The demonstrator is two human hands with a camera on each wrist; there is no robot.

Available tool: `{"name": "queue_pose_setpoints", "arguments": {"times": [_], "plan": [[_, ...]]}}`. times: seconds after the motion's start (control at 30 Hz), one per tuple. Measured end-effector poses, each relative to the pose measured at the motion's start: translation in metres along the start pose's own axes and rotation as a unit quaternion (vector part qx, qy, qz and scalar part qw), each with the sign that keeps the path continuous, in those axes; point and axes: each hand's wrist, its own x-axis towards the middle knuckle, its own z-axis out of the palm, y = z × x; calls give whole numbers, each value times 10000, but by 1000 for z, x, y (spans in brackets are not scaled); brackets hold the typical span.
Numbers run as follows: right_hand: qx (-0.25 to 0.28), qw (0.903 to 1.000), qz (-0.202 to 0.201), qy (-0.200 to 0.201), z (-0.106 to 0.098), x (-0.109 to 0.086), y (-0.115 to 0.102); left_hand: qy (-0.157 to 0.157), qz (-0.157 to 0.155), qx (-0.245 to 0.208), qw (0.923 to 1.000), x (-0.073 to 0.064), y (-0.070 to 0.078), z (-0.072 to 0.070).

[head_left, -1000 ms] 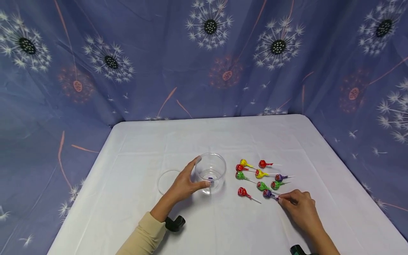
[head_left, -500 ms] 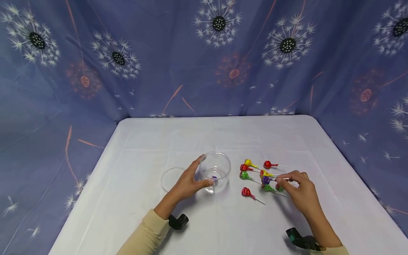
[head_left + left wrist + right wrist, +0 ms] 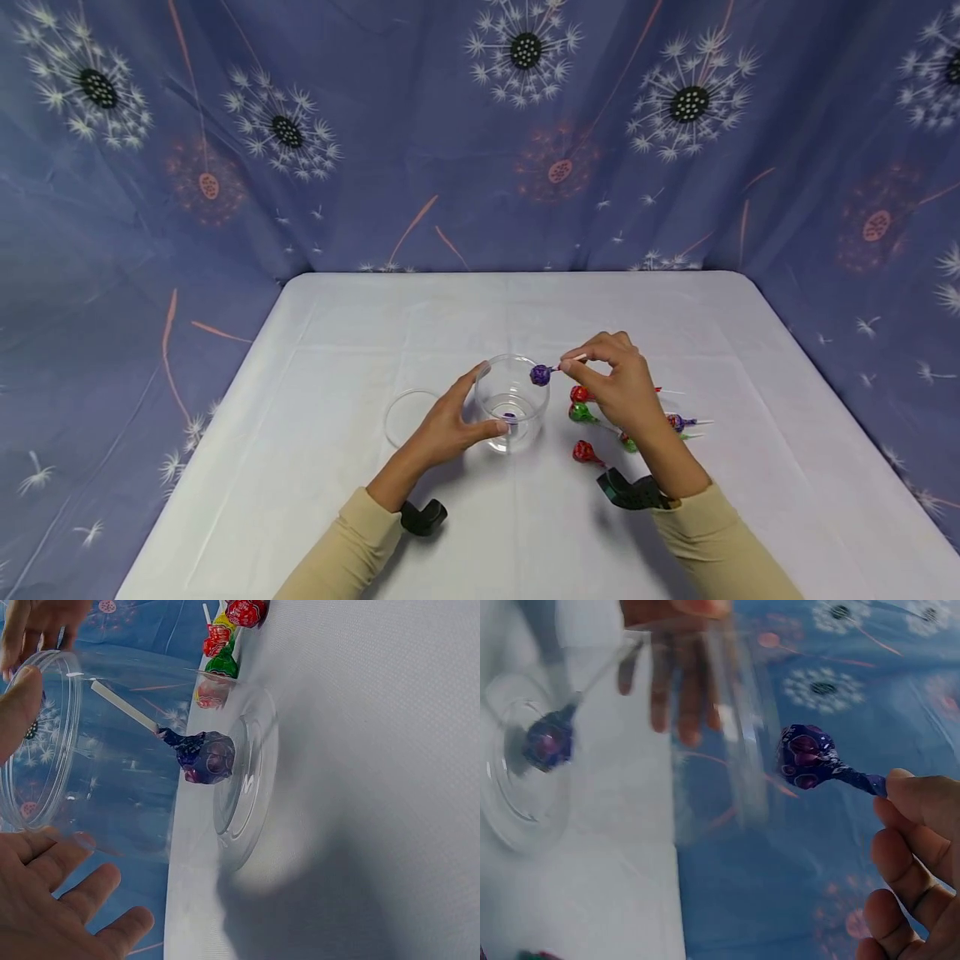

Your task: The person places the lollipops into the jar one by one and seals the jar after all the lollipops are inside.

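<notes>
My left hand grips a clear plastic jar near its rim, thumb on the near side and fingers round the left. Inside the jar, on its bottom, a purple-wrapped lollipop leans with its white stick up. My right hand pinches a second purple lollipop by its stick between thumb and fingertips. That lollipop's head is at the right side of the jar's rim in the head view. Red and green lollipops lie on the table to the right of the jar, partly hidden behind my right hand and wrist.
A clear ring-shaped lid lies left of the jar, partly behind my left hand. A red lollipop lies nearest to me. The white-covered table ends at a blue dandelion-print curtain at the back and sides.
My right hand has lifted the purple lollipop off the table and carried it left and up to the jar's rim. My left hand stays on the jar. The head view has shifted slightly.
</notes>
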Motion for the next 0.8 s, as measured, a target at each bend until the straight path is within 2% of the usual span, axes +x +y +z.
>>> {"name": "queue_pose_setpoints", "arguments": {"times": [0.2, 0.3, 0.57, 0.8], "plan": [[-653, 9949, -694, -321, 28, 10, -2, -25, 42, -41, 10000, 1, 1, 0], [-880, 9910, -870, -508, 39, 10, -2, -32, 39, -82, 10000, 1, 2, -1], [-1388, 9839, -775, -819, 58, 8, -1, -25, -38, -67, 10000, 0, 3, -1], [-1286, 9859, -605, -888, 62, 7, 0, -41, -101, -85, 9999, 0, 2, -1]]}}
